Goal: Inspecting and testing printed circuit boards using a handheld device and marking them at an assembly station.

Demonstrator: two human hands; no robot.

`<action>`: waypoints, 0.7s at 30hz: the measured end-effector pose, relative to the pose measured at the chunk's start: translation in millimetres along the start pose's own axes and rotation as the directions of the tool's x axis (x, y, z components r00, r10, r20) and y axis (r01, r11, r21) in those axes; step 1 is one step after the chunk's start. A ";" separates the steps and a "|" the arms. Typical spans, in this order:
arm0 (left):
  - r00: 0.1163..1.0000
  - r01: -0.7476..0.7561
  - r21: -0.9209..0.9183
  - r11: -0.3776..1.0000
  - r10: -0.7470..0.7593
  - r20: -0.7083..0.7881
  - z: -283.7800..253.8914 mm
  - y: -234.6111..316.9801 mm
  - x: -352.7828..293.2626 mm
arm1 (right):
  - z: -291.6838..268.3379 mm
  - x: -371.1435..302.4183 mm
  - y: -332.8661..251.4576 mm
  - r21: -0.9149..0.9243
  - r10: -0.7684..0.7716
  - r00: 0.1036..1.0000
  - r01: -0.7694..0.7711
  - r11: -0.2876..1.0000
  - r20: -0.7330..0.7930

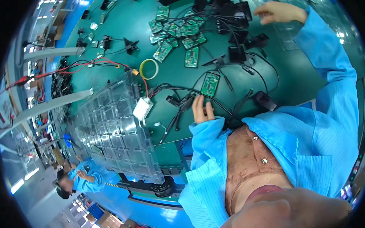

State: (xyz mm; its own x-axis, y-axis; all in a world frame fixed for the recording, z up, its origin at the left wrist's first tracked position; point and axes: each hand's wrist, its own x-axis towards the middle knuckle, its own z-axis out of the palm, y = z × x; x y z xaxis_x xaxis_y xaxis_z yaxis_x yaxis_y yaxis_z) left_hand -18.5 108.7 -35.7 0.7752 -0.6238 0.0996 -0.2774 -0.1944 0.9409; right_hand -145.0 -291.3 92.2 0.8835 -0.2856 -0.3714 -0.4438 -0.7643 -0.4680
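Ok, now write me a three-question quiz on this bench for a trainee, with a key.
1. True or false: the left hand is inside the clear tray.
2. Which is nearest the right hand? A) yellow ring B) black parts C) white box
3. Fill in: the circuit board just beyond the left hand's fingertips is ___ in colour.

Key: 1. False. 2. B. 3. Green.

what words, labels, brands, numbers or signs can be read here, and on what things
No text is readable.
Green circuit board near the left hand: any markings are too small to read.
White block: any print is too blurred.
Cardboard boxes: too blurred.
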 end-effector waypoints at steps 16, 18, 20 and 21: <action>0.985 -0.016 -0.044 0.999 0.009 -0.170 11.7 -2.7 -15.7 | 27.9 236.3 -251.8 0.005 -0.644 0.677 0.691 0.723 -0.355; 0.982 -0.034 -0.042 0.999 0.026 -0.185 5.4 -4.5 -8.6 | 21.0 255.0 -263.6 -0.105 -0.536 0.820 0.526 0.844 -0.203; 0.983 -0.051 -0.025 0.998 0.045 -0.178 1.8 -2.5 -3.1 | 56.9 256.6 -250.3 -0.138 -0.713 0.701 0.706 0.695 -0.009; 0.983 -0.052 -0.023 0.998 0.048 -0.175 1.6 -1.7 -3.1 | 73.7 242.2 -251.8 -0.118 -0.712 0.694 0.719 0.684 0.102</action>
State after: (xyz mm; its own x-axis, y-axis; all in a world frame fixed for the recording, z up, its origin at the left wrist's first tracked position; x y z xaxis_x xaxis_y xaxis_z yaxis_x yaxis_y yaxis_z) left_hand -21.3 109.7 -38.1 0.8483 -0.4906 0.1993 -0.3045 -0.1440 0.9415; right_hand 169.7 -125.4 60.9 0.9143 0.4050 -0.0063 0.3497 -0.7970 -0.4925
